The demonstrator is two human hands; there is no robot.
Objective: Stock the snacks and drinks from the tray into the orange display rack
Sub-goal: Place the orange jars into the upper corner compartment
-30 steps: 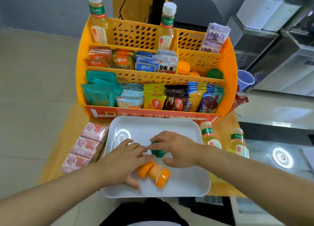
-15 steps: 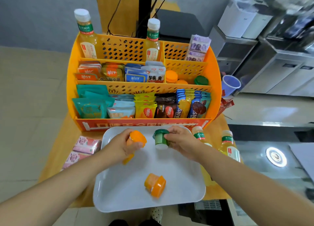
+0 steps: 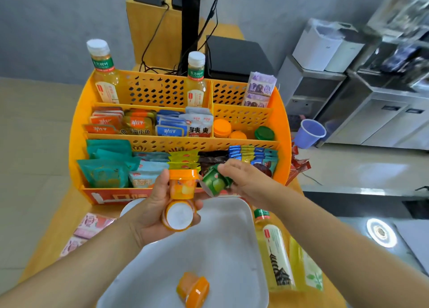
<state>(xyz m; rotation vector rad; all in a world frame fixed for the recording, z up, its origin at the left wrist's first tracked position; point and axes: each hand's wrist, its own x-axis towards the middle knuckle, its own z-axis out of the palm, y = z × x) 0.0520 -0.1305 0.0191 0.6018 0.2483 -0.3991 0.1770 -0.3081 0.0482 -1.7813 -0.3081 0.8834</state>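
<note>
My left hand (image 3: 151,210) grips two orange jelly cups (image 3: 181,187), one above the other, in front of the orange display rack (image 3: 282,131). My right hand (image 3: 246,177) holds a green jelly cup (image 3: 214,180) tilted on its side, close beside the orange ones and over the rack's front row of snack packets. One more orange jelly cup (image 3: 192,288) lies on its side on the white tray (image 3: 229,245) below. The rack's middle right compartment holds orange cups (image 3: 222,128) and a green cup (image 3: 264,133).
Two tea bottles (image 3: 275,249) lie on the wooden counter right of the tray; pink packets (image 3: 89,226) lie left of it. Two bottles (image 3: 196,80) stand in the rack's back row. A purple cup (image 3: 310,132) and red sachets (image 3: 298,166) sit right of the rack.
Both hands lifted their cups off the tray and moved up toward the rack. The left hand now shows two orange cups; the green cup has tipped sideways.
</note>
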